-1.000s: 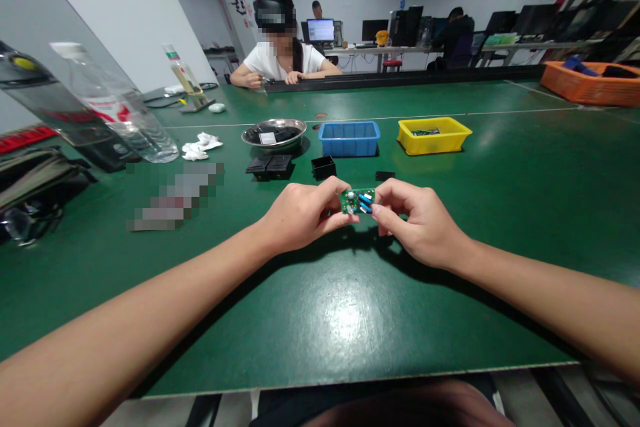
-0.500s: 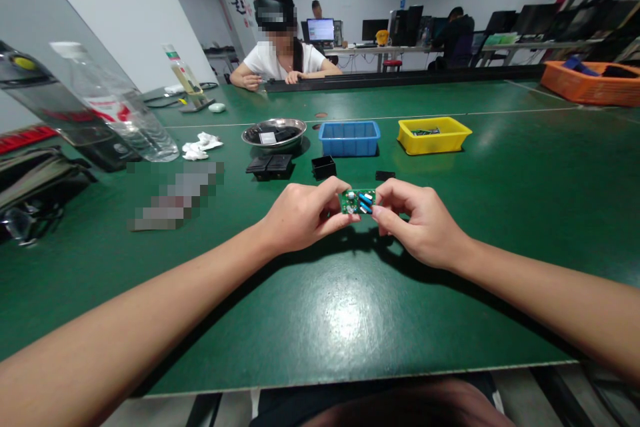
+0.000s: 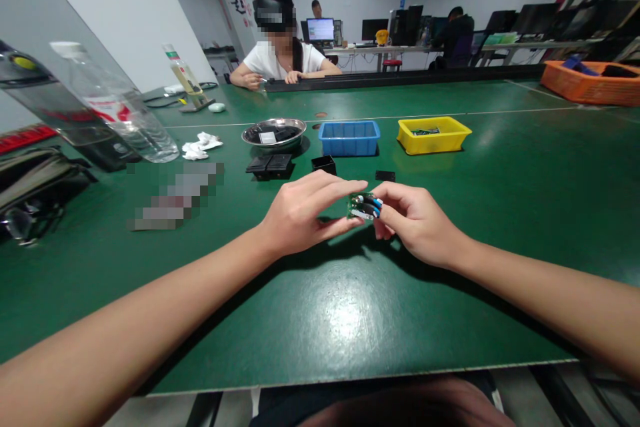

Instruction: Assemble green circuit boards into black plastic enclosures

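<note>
A small green circuit board (image 3: pixel 364 206) with blue, black and white parts hangs above the table, tilted, between both hands. My right hand (image 3: pixel 417 223) pinches its right end between thumb and fingers. Around the left end is my left hand (image 3: pixel 305 213), its index finger along the top edge and its thumb at the lower edge. Just behind the hands stand a small open black box (image 3: pixel 324 165) and a flat black piece (image 3: pixel 385 175). Two joined black parts (image 3: pixel 270 166) lie to the left.
Behind are a metal bowl (image 3: pixel 274 135), a blue bin (image 3: pixel 349 139) and a yellow bin (image 3: pixel 434 136). Bottles (image 3: pixel 120 110) and tissues (image 3: pixel 201 145) stand left, an orange basket (image 3: pixel 590 83) far right. Across the green table (image 3: pixel 345 320) sits a person (image 3: pixel 283 53).
The circuit board has turned and tilted, showing its parts from the side. My left index finger has stretched out over its top edge.
</note>
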`<state>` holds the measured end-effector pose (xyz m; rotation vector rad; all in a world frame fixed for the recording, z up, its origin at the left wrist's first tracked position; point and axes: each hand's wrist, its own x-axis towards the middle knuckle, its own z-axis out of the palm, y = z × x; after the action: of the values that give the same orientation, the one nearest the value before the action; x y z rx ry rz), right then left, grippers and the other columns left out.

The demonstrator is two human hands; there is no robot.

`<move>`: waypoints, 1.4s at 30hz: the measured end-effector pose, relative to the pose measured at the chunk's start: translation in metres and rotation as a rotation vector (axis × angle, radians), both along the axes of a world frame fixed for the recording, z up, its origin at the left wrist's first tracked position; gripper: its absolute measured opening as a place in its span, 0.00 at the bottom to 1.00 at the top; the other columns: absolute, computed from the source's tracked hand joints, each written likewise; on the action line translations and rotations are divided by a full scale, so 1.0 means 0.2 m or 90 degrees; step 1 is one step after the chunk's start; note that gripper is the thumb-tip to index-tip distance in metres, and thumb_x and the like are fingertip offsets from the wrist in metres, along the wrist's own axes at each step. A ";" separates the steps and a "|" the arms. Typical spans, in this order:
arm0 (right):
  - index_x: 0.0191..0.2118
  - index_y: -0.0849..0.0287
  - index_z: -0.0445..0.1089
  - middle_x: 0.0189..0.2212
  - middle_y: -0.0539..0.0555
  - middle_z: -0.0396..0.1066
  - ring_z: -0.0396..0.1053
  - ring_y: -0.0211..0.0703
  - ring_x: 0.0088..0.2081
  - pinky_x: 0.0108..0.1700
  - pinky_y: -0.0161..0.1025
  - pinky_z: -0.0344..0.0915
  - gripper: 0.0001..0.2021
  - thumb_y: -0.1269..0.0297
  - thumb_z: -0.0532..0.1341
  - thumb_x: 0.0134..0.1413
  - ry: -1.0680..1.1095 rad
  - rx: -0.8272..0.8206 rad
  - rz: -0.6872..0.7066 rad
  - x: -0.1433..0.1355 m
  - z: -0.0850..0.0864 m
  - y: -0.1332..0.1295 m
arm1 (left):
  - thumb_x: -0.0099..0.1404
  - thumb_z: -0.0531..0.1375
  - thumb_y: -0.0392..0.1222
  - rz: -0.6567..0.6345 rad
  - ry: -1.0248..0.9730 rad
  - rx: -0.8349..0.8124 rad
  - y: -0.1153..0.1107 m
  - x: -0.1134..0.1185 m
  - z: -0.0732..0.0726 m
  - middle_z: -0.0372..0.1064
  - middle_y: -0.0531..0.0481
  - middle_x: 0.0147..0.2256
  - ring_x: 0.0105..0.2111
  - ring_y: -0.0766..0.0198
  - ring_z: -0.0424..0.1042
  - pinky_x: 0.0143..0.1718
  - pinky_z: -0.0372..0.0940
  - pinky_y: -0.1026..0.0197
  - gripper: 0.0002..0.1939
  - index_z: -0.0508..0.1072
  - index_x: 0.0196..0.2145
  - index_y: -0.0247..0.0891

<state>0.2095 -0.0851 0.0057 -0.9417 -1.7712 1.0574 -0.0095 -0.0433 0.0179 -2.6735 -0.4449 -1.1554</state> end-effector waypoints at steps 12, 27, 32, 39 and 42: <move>0.42 0.61 0.71 0.26 0.48 0.71 0.66 0.33 0.24 0.28 0.32 0.64 0.07 0.66 0.57 0.63 0.080 -0.061 0.009 -0.01 -0.02 0.01 | 0.72 0.62 0.46 0.014 0.013 -0.050 -0.02 0.00 0.00 0.78 0.44 0.40 0.40 0.62 0.78 0.44 0.73 0.62 0.15 0.72 0.51 0.34; 0.39 0.59 0.69 0.29 0.48 0.71 0.72 0.35 0.28 0.25 0.31 0.64 0.13 0.58 0.69 0.55 0.128 -0.069 0.028 -0.02 0.00 0.00 | 0.71 0.61 0.51 0.063 0.074 0.022 0.00 0.00 -0.02 0.71 0.46 0.37 0.35 0.64 0.71 0.36 0.70 0.63 0.22 0.73 0.58 0.39; 0.33 0.59 0.66 0.27 0.48 0.71 0.73 0.36 0.29 0.25 0.30 0.64 0.15 0.56 0.70 0.54 0.104 -0.088 0.053 -0.03 0.01 0.00 | 0.71 0.60 0.50 0.072 0.079 0.026 0.00 0.00 -0.02 0.71 0.47 0.36 0.34 0.64 0.71 0.34 0.69 0.64 0.21 0.74 0.57 0.39; 0.35 0.59 0.67 0.26 0.47 0.71 0.73 0.35 0.26 0.24 0.30 0.64 0.10 0.60 0.66 0.58 0.126 -0.097 0.040 -0.02 0.00 0.00 | 0.70 0.63 0.50 0.049 0.038 0.015 0.00 0.00 -0.01 0.72 0.45 0.38 0.35 0.64 0.73 0.34 0.70 0.64 0.19 0.75 0.52 0.35; 0.35 0.59 0.67 0.27 0.47 0.71 0.73 0.35 0.26 0.22 0.30 0.63 0.12 0.58 0.67 0.57 0.164 -0.085 0.015 -0.02 0.01 0.01 | 0.69 0.64 0.48 0.042 0.009 0.011 0.01 0.00 0.00 0.73 0.45 0.38 0.36 0.63 0.74 0.36 0.70 0.64 0.18 0.75 0.51 0.35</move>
<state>0.2053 -0.0840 0.0070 -0.8238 -1.5179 1.2645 -0.0100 -0.0419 0.0180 -2.6303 -0.5137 -1.1169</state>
